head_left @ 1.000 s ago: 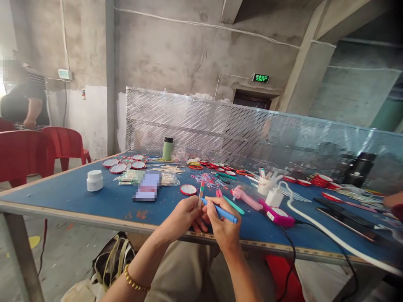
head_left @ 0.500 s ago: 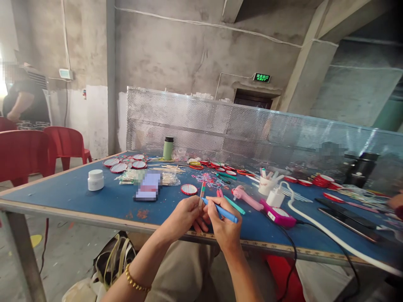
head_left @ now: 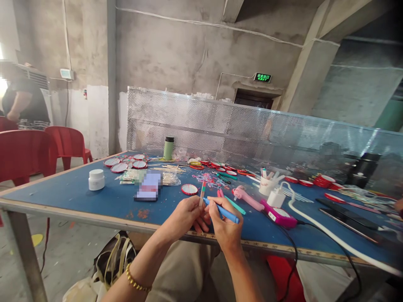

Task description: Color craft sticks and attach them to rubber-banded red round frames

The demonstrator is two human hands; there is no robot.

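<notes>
In the closed fingertips of our left hand (head_left: pixel 185 214) we hold one flat, striped stick (head_left: pixel 203 189); our right hand (head_left: pixel 227 231) pinches one smooth blue pen (head_left: pixel 229 215), tip beside the stick. Beyond the fingers lies one round, red-rimmed disc (head_left: pixel 189 189); rightward, one teal marker (head_left: pixel 235 205).

- On the table (head_left: pixel 69 199), left: a jar (head_left: pixel 96 180); right of it, a smartphone (head_left: pixel 147 186), with stick packets (head_left: pixel 171 178) behind.
- Farther back: several discs (head_left: pixel 119 168), then a tumbler (head_left: pixel 168 148) to their right, before the perforated panel (head_left: pixel 195 117).
- Near edge, centre — a craft stick (head_left: pixel 203 189) in the left hand (head_left: pixel 185 214), a marker (head_left: pixel 226 212) in the right hand (head_left: pixel 227 228).
- Right of the hands: a pen cup (head_left: pixel 266 186), a power adapter (head_left: pixel 276 198) before it.
- Farther right — blurred, but probably two phones (head_left: pixel 351 226) side by side.
- Left, beyond the table: chairs (head_left: pixel 67 142).
- Below the near edge: a bag (head_left: pixel 102 265).
</notes>
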